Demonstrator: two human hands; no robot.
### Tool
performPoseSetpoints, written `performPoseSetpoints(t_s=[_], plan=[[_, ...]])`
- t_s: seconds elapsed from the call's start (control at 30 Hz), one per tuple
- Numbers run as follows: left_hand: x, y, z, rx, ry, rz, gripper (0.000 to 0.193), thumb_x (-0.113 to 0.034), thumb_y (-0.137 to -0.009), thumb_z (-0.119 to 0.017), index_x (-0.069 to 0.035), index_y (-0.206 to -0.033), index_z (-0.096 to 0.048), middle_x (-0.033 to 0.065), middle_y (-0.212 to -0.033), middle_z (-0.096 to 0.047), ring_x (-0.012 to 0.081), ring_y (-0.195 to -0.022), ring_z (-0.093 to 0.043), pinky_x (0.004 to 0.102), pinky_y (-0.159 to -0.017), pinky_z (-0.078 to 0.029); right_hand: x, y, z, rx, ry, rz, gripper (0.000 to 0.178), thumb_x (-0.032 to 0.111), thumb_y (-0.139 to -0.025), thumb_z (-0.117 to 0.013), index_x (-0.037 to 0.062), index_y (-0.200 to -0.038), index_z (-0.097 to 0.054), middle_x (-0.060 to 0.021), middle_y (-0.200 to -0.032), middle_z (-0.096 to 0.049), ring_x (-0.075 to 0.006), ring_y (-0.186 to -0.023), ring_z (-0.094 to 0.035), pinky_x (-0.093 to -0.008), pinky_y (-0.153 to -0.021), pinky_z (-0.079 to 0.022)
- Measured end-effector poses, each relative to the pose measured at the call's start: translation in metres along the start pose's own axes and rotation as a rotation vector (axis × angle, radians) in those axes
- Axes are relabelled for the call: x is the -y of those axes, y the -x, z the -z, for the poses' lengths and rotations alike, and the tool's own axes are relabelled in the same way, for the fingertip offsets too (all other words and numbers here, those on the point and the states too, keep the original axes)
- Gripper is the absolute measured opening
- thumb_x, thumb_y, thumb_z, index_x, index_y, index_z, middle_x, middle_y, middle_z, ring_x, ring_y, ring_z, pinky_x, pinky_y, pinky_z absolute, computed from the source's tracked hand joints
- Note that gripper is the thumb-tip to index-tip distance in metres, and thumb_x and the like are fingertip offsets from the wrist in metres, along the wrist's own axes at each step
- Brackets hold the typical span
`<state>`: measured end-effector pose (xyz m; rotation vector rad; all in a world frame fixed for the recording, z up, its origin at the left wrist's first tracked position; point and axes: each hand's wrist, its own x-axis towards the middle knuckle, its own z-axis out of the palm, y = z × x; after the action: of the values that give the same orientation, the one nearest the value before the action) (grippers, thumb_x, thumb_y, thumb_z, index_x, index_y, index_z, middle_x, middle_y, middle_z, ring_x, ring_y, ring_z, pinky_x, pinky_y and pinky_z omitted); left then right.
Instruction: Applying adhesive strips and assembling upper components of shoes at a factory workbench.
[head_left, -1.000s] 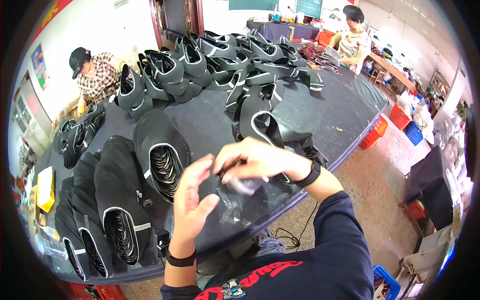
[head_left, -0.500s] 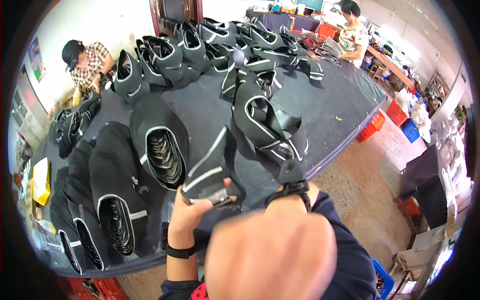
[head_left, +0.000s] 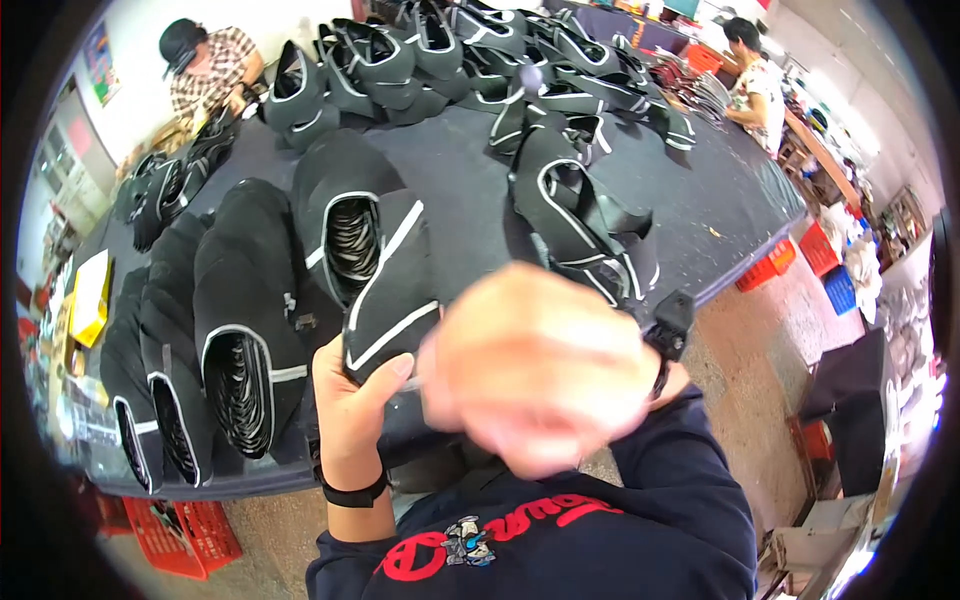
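My left hand (head_left: 352,398) pinches the lower corner of a flat black fabric piece (head_left: 398,285) edged with pale piping, thumb on top. The piece stands slanted above the table and partly covers a nested stack of black pieces (head_left: 328,165) behind it. My right hand (head_left: 535,370) is curled and smeared by motion, close to the camera at the right side of the piece. Its fingers cannot be made out, nor whether anything is in them. Beyond it lies a loose pile of looped black pieces with pale piping (head_left: 562,205).
More nested black stacks (head_left: 245,260) stand at the left of the dark-covered table (head_left: 465,220). A heap of black pieces (head_left: 440,60) fills its far side. Two people (head_left: 205,75) (head_left: 755,90) work at the far edges. Red crates (head_left: 180,535) sit below the near left edge.
The fabric piece has turned more upright and moved left a little with my left hand. My right hand has risen from the lower edge toward the piece. The whole view has shifted.
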<state>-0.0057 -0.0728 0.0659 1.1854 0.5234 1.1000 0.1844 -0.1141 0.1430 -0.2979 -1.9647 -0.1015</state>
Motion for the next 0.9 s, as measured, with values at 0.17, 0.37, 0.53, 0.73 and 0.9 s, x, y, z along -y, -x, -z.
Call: performPoseSetpoints(t_s=[0.17,0.37,0.53,0.73,0.9], plan=[[-0.005,0.006,0.000,-0.003,0.030,0.014,0.026,0.000,-0.077,-0.068,0.007,-0.101,-0.066,0.0086,-0.091,-0.070,0.0125,-0.080,-0.065,0.0266,-0.074,-0.052,-0.040,0.032,0.007,0.314,0.273,-0.004,0.033,0.003,-0.064,-0.072,-0.0059,-0.095,-0.066,-0.0152,-0.101,-0.064,-0.0273,-0.085,-0.065,-0.0349,-0.070,-0.056],[0.004,0.008,0.003,-0.059,0.084,0.060,0.024,0.000,-0.076,-0.069,0.007,-0.099,-0.066,0.0085,-0.091,-0.070,0.0118,-0.079,-0.064,0.0253,-0.073,-0.051,-0.032,0.040,0.004,0.417,0.471,0.136,0.034,0.006,-0.063,-0.067,-0.0070,-0.094,-0.065,-0.0162,-0.101,-0.063,-0.0266,-0.085,-0.065,-0.0338,-0.070,-0.057],[0.006,0.005,0.002,0.030,-0.152,0.092,0.018,-0.004,-0.079,-0.070,0.006,-0.094,-0.068,0.0028,-0.081,-0.068,0.0063,-0.072,-0.059,0.0230,-0.065,-0.048,-0.036,0.034,0.006,0.477,0.481,0.118,0.027,0.010,-0.059,-0.068,-0.0050,-0.082,-0.063,-0.0133,-0.093,-0.061,-0.0259,-0.079,-0.062,-0.0327,-0.067,-0.056],[0.013,-0.004,-0.019,-0.192,-0.515,-0.063,0.017,-0.010,-0.088,-0.067,0.002,-0.077,-0.061,-0.0020,-0.065,-0.061,0.0041,-0.059,-0.048,0.0244,-0.052,-0.038,-0.021,0.027,-0.003,0.281,0.443,0.016,0.017,-0.003,-0.065,-0.058,-0.0026,-0.081,-0.057,-0.0100,-0.078,-0.058,-0.0245,-0.061,-0.059,-0.0319,-0.054,-0.051],[0.019,-0.012,-0.022,-0.048,0.252,-0.019,0.032,-0.013,-0.092,-0.058,0.007,-0.117,-0.056,0.0168,-0.112,-0.065,0.0218,-0.101,-0.062,0.0334,-0.090,-0.048,-0.013,0.053,-0.019,0.212,0.091,-0.464,0.023,-0.008,-0.062,-0.060,0.0024,-0.079,-0.050,-0.0099,-0.078,-0.058,-0.0250,-0.068,-0.062,-0.0313,-0.061,-0.052]])
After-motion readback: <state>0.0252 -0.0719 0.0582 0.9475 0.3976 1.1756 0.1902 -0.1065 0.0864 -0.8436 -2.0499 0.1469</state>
